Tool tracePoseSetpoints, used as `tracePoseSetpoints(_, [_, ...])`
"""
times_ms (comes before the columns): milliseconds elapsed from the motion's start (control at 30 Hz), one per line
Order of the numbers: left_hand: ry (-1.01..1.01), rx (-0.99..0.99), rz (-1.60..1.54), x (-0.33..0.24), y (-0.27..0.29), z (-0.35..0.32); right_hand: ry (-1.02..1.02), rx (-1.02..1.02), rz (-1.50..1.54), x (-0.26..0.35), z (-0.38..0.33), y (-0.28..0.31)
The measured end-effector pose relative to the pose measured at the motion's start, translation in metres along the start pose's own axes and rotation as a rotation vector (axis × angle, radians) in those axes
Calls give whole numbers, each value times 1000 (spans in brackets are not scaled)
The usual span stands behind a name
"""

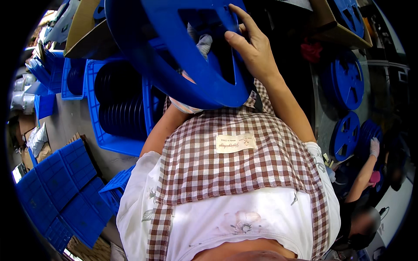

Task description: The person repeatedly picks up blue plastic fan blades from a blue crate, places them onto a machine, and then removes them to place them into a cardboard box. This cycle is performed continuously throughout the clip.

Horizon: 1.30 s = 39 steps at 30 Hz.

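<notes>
A large blue plastic reel with wide cut-outs is held up in front of my chest, tilted. My left hand, in a light knitted glove, supports it from behind. Its fingers show through a cut-out, while the rest is mostly hidden by the reel. My bare right hand grips the right side of the reel, with thumb and forefinger at the edge of an opening. Below the reel is my brown-and-white checked apron.
At left, a blue crate holds rows of dark discs; blue crates stand stacked lower left. Cardboard boxes flank the reel. More blue reels stand at right, where a co-worker's gloved hand touches a reel stack.
</notes>
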<state>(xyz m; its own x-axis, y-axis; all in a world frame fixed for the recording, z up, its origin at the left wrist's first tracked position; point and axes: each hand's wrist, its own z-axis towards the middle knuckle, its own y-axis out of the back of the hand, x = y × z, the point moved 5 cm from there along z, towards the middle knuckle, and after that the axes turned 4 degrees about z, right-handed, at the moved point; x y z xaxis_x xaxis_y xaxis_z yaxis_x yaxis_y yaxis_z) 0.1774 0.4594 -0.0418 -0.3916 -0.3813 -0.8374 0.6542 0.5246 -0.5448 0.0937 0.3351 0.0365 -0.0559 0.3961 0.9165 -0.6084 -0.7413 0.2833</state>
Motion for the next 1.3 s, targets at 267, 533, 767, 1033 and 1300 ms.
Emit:
tracePoseSetpoints(267, [-15,-71,116,5,1,2,-26,22,116,3,0,-2])
tracePoseSetpoints(533, [-10,-126,195,9,1,9,-119,69,185,-2,-1,-2])
tracePoseSetpoints(767, [-39,-99,209,1,-7,6,-127,103,109,-15,-3,-4])
tracePoseSetpoints(1033, [-52,13,270,-59,-58,2,84,168,-292,48,0,42])
tracePoseSetpoints(1300, [-935,349,995,-166,24,146,202,168,-851,110,112,110])
